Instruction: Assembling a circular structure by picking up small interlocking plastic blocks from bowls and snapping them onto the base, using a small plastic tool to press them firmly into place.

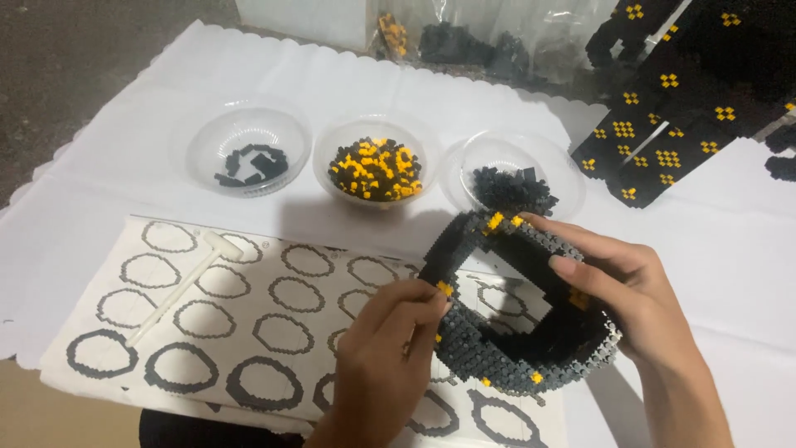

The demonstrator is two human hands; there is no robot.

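Carefully seat the yellow brick (445, 288) pinched in the left hand (390, 353) at the ring's nine o'clock rim — the right hand (634, 303) clasps the black block ring (531, 332) steady.

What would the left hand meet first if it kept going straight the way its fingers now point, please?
The left hand points up and right; its fingertips already sit at the block ring, on a yellow stud. Straight on, it would press into the ring's near wall, though depth is unclear.

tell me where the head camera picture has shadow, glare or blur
Head view: soft shadow falls on the sheet of ring drawings behind the brick ring; faint glare on the rims of the clear bowls; dark brick studs look slightly soft; the far black and yellow panels blur a little.
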